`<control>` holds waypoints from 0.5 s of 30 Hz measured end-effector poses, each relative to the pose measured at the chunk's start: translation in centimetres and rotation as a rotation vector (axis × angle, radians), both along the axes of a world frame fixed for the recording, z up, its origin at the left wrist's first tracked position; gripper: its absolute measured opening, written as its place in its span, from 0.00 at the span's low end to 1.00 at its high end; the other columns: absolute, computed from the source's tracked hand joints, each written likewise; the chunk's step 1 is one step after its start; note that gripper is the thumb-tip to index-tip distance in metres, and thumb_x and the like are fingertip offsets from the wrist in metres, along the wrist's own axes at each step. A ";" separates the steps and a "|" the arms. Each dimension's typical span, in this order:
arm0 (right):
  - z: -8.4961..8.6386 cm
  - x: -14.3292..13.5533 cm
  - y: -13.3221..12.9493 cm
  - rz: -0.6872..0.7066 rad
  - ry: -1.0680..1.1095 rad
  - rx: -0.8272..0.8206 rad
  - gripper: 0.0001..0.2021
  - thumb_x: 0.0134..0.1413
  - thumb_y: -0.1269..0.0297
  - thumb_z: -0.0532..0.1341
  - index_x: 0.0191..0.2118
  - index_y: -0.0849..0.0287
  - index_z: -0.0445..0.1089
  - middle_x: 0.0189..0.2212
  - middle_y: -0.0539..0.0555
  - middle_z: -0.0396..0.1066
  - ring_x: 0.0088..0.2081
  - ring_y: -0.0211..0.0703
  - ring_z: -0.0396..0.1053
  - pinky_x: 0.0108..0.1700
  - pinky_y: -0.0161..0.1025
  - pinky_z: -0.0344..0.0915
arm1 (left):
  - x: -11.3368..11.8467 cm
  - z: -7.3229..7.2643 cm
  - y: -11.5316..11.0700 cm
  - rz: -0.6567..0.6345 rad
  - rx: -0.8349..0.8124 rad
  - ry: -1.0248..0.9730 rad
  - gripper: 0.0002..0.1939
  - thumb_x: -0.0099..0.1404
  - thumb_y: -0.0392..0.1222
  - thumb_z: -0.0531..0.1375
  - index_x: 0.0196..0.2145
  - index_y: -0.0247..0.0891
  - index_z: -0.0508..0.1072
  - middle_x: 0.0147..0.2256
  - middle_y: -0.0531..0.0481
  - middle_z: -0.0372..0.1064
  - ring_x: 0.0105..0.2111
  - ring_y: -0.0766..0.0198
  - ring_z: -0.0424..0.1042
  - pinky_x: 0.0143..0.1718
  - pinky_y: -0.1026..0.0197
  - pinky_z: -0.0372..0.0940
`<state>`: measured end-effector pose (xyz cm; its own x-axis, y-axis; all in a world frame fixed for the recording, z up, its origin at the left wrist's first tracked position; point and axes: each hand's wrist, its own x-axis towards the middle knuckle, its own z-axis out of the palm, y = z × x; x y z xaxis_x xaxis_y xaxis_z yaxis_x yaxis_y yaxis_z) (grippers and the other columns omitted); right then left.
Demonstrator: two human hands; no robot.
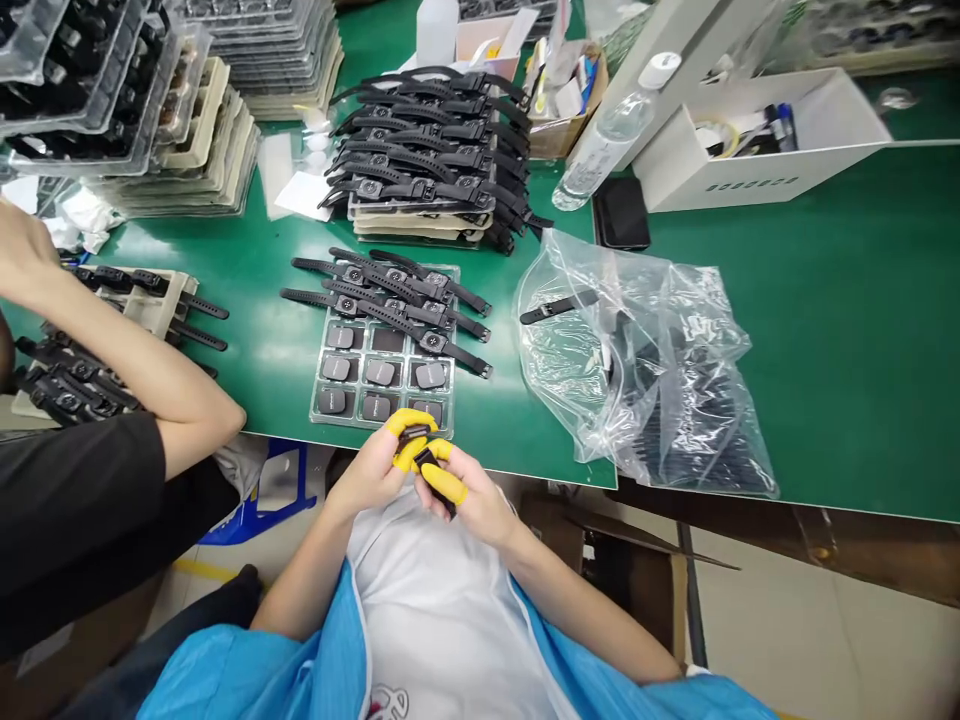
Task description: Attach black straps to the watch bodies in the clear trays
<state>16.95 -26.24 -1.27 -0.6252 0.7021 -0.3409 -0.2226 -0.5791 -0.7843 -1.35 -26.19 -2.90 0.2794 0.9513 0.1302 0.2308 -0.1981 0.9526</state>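
Pinched between yellow finger cots, a dark watch case (pixel 415 433) is in my left hand (pixel 381 462). My right hand (pixel 471 492), in similar cots, grips a black watch strap (pixel 426 459) right beside the case; whether the two are joined I cannot tell. Just beyond my hands lies a clear plastic tray (pixel 319 412) with square compartments. Dark square watch cases (pixel 381 373) sit in its near rows, and several strapped watches (pixel 395 307) lie across its far part.
Strapped watches (pixel 420 135) are piled on trays behind. To the right lie a clear plastic bag (pixel 675 400) of straps, a bottle (pixel 615 130), a black phone (pixel 621 213) and a white box (pixel 765 170). A co-worker's arm (pixel 142 350) reaches in at left, near stacked trays (pixel 187 160).
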 end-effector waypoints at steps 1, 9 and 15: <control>-0.2 -0.1 -0.2 0.021 0.006 -0.019 0.23 0.61 0.39 0.66 0.40 0.54 0.66 0.22 0.46 0.70 0.18 0.34 0.59 0.21 0.33 0.54 | -0.4 0.2 -0.1 -0.040 0.051 0.077 0.20 0.75 0.34 0.53 0.61 0.42 0.67 0.56 0.40 0.73 0.57 0.54 0.74 0.58 0.48 0.72; -0.8 0.5 -0.3 -0.009 0.009 -0.061 0.22 0.59 0.41 0.68 0.38 0.55 0.67 0.20 0.46 0.71 0.16 0.33 0.57 0.18 0.33 0.51 | -1.3 0.9 0.0 -0.153 0.258 0.229 0.26 0.73 0.30 0.52 0.66 0.43 0.65 0.57 0.39 0.75 0.57 0.53 0.75 0.58 0.46 0.73; -0.7 0.2 -0.5 -0.103 0.058 -0.135 0.19 0.58 0.44 0.69 0.37 0.55 0.67 0.16 0.43 0.66 0.15 0.33 0.53 0.18 0.33 0.49 | -0.4 0.1 -0.8 -0.051 0.265 0.234 0.25 0.75 0.33 0.51 0.66 0.44 0.65 0.56 0.40 0.75 0.57 0.53 0.75 0.57 0.47 0.73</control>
